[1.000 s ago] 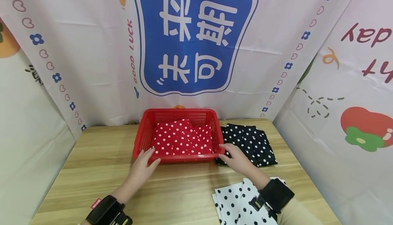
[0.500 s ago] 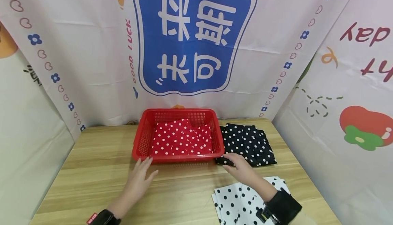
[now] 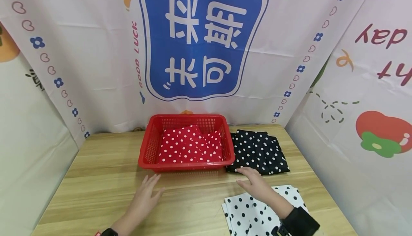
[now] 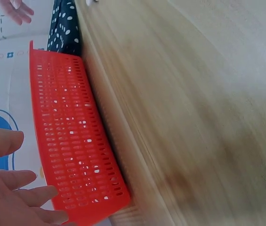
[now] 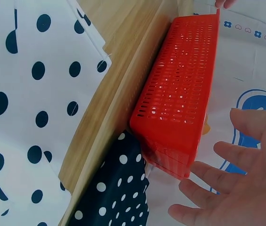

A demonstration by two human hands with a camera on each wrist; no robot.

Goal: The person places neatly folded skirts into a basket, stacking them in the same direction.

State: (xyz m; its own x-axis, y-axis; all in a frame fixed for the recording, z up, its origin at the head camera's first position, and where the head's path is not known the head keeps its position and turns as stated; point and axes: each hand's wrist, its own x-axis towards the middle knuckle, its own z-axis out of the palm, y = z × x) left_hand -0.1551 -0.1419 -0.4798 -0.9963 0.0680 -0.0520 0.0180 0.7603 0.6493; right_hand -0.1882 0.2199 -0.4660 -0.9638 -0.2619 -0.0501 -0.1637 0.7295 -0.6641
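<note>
A red plastic basket (image 3: pixel 186 166) stands near the back of the table, and a folded red cloth with white dots (image 3: pixel 190 144) lies in it. My left hand (image 3: pixel 143 197) hovers in front of the basket's left corner, fingers spread, holding nothing. Off the right corner my right hand (image 3: pixel 255 186) is also bare, its fingers loosely extended and apart from the basket. Beyond that hand, a folded black cloth with white dots (image 3: pixel 260 152) lies against the basket's right side. A folded white cloth with black dots (image 3: pixel 248 211) lies partly under the right forearm.
The wooden table (image 3: pixel 106 178) holds all of these. A printed white curtain (image 3: pixel 106 68) hangs right behind the basket, and more printed sheets (image 3: pixel 354 139) close off the left and right sides.
Both hands have drawn back from the basket's front corners toward the person. The left let go of the rim area and the right moved away too. The basket and cloths look nearly unmoved.
</note>
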